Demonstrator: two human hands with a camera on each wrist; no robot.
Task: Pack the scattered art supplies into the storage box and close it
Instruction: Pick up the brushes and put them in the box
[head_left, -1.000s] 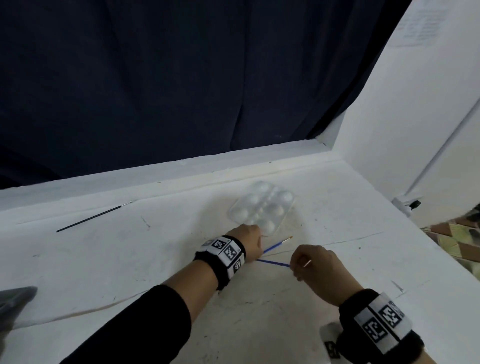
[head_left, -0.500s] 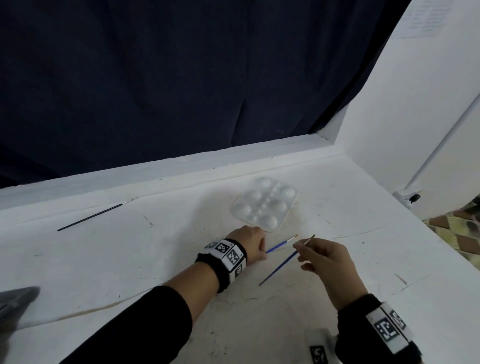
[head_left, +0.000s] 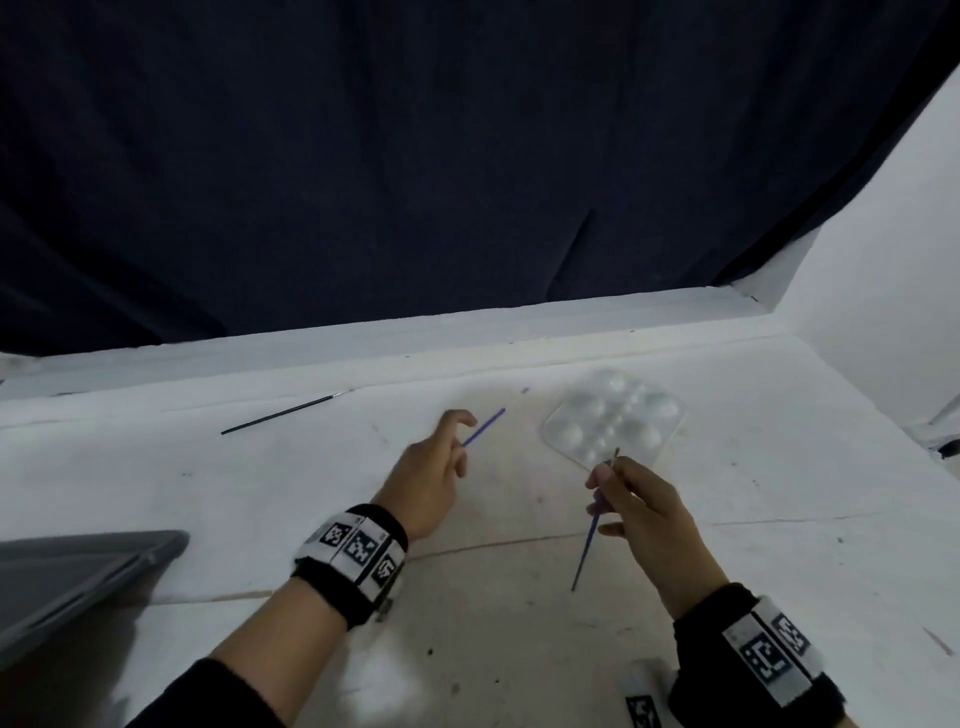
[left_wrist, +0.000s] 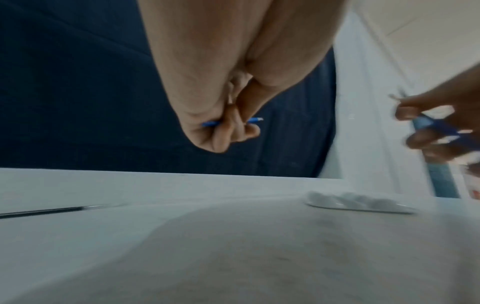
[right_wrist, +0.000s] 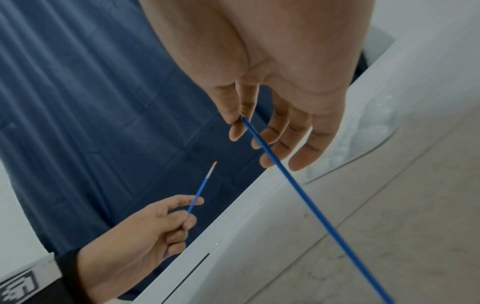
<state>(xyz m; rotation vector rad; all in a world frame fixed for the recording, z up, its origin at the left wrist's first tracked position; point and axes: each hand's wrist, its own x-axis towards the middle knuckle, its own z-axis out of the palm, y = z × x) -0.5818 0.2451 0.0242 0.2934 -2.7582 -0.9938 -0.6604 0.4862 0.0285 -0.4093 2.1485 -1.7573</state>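
Above the white table's (head_left: 779, 545) middle, each hand pinches a thin blue paintbrush: left hand (head_left: 428, 480) on one (head_left: 483, 427), right hand (head_left: 649, 512) on another (head_left: 587, 545). Light, stiff, probably slippery; best gripped mid-handle.

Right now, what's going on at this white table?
A person is tidying up art supplies. Each hand has picked up a thin blue paintbrush: the left hand pinches one brush, and the right hand pinches another. On the table lie a white paint palette and a black brush. A grey box corner shows at the left.
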